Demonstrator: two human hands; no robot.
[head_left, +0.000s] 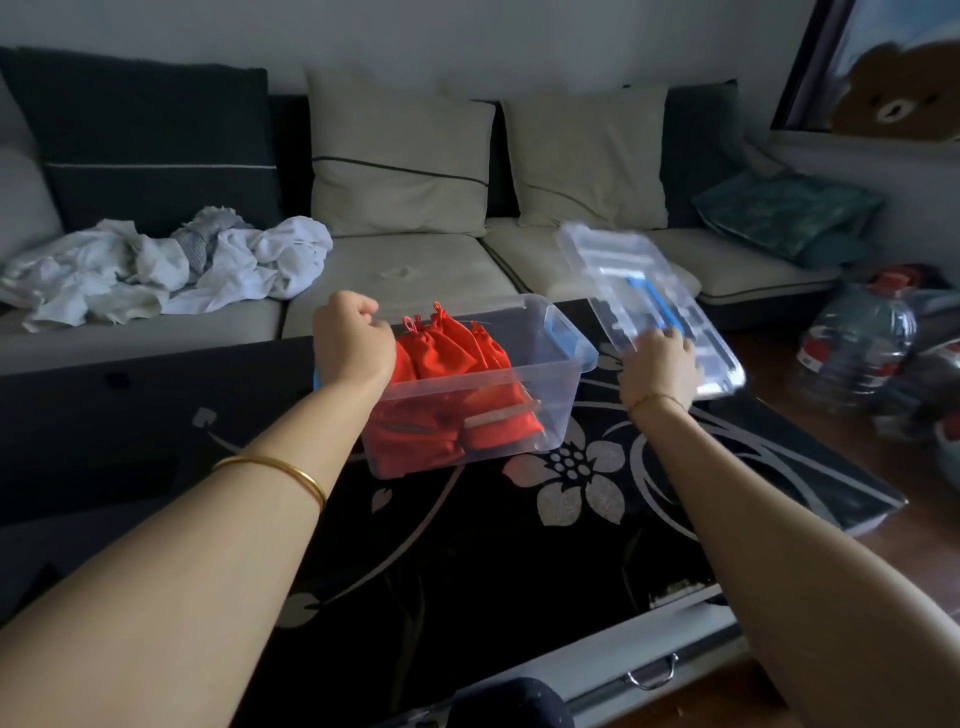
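left hand (353, 343) curls tight over the ten o'clock rim of the clear storage box (553, 410), likely steadying it; right hand (657, 369) grips the clear lid (618, 265), tilted at the box's three o'clock, baring red drawstring pouches (447, 345) inside

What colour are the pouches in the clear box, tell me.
Red, all the pouches; the head view shows it best.
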